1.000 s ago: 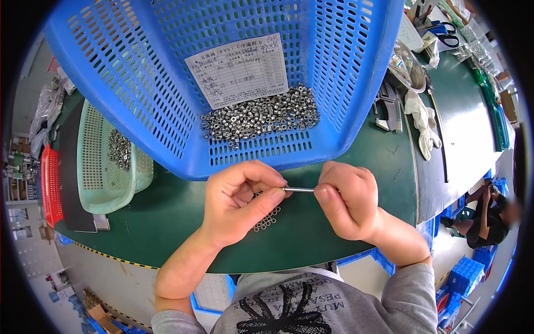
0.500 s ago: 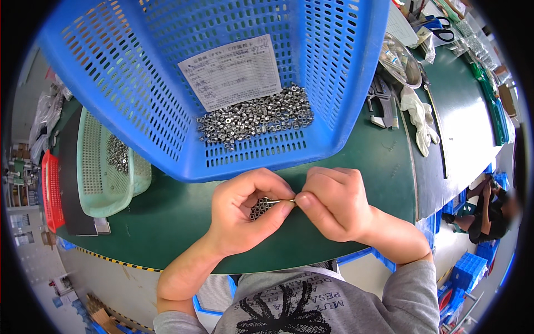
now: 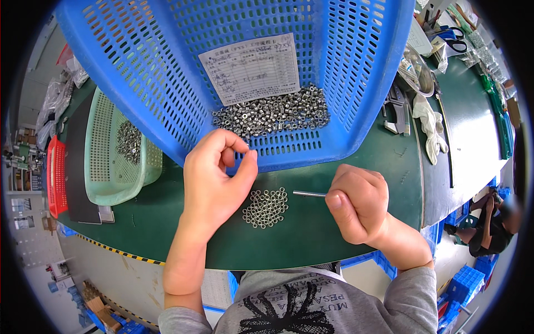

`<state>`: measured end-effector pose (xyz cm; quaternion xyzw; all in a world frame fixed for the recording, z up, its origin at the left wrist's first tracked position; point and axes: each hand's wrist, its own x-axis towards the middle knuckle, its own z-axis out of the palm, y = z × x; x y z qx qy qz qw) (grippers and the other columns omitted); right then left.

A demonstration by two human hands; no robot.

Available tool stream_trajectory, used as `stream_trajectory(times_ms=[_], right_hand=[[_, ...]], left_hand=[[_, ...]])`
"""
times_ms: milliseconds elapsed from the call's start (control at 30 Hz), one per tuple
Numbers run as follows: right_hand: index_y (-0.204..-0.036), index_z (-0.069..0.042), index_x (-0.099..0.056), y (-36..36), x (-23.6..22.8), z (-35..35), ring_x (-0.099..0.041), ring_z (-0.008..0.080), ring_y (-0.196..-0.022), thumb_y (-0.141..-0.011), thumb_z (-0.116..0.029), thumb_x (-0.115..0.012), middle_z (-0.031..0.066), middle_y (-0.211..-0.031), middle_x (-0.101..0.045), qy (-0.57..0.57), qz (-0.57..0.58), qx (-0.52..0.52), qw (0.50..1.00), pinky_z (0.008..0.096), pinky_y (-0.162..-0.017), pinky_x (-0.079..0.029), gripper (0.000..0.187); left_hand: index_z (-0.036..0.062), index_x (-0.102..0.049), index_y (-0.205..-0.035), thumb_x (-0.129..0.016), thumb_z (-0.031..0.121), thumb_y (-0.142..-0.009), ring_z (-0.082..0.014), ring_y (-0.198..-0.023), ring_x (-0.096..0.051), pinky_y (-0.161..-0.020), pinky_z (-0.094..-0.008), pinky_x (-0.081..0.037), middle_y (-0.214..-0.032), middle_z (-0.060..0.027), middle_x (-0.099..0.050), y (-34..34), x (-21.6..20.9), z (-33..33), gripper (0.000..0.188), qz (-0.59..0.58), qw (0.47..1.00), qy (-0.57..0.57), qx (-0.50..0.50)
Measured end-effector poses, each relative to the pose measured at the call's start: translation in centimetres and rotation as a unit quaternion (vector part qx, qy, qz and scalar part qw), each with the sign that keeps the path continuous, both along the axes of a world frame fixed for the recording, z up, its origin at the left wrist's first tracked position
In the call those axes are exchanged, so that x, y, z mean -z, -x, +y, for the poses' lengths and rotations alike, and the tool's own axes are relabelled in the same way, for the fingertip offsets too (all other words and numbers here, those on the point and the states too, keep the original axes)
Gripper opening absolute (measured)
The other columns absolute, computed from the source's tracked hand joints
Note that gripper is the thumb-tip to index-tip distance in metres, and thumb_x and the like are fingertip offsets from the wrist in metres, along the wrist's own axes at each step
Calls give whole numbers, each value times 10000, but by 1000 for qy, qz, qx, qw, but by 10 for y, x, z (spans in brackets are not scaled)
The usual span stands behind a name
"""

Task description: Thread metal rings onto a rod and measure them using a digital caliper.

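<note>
My left hand [image 3: 208, 181] reaches over the front rim of the blue perforated basket [image 3: 356, 142], thumb and forefinger curled close together in a pinch. Whatever may be between those fingertips is too small to make out. Inside the basket lies a heap of small metal nuts or rings [image 3: 278, 114]. To the right, my right hand [image 3: 360, 206] is closed around a thin metal rod [image 3: 309, 193], whose free end points left. Between my hands, several small metal rings [image 3: 266, 209] lie flat in a cluster on the green tabletop [image 3: 222, 247].
A written paper sheet [image 3: 253, 69] leans inside the basket. At left stand a pale green basket [image 3: 111, 197] with more small metal parts and a red basket [image 3: 57, 178]. A caliper-like tool [image 3: 396, 111], white glove [image 3: 429, 128] and scissors [image 3: 457, 42] lie right. Another person [image 3: 492, 222] sits far right.
My hands have moved apart. The left has gone up and left to the basket's rim; the right has shifted right with the rod, uncovering the ring cluster.
</note>
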<state>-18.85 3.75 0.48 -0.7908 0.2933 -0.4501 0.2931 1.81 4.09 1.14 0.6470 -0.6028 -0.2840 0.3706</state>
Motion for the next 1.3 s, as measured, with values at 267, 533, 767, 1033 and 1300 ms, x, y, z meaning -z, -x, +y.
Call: stream_trajectory(times_ms=[267,533,767,1033,1300], right_hand=[[-603,-50,-462,-2,0,1,-400,204,-361,-689,-45,-579,47,-504,-433,25,17,0,1000,294,-338,-317,145],[-618,-42,-464,0,1,1,-426,212,-380,-706,-42,-569,54,-513,-443,9,19,13,1000,306,-338,-321,137],[-681,-21,-468,0,3,1,-434,242,-407,-775,-43,-520,71,-528,-438,-69,-45,12,997,329,-359,-320,109],[-665,-24,-458,-1,1,2,-431,237,-393,-749,-34,-545,68,-516,-429,-46,-8,37,998,331,-347,-310,121],[-594,-47,-418,0,-2,2,-433,241,-383,-698,-46,-601,67,-502,-422,-24,53,59,997,330,-337,-313,210]], left_hand=[[15,-556,-630,-650,14,-648,-143,-513,-495,-464,-255,-383,-606,-56,-513,7,11,-9,96,-193,976,98,-36],[24,-543,-739,-594,-38,-701,-73,-512,-487,-458,-207,-380,-639,-14,-526,14,6,0,89,142,989,3,38],[2,-545,-868,-596,-18,-746,-61,-669,-519,-559,-153,-408,-815,-65,-576,17,7,11,134,543,806,-165,170],[-11,-551,-879,-604,-27,-743,-71,-683,-542,-573,-165,-430,-800,-75,-588,19,9,11,147,577,780,-171,169],[-22,-562,-838,-585,-78,-732,-51,-639,-527,-555,-162,-420,-766,-59,-592,16,10,10,122,481,846,-145,177]])
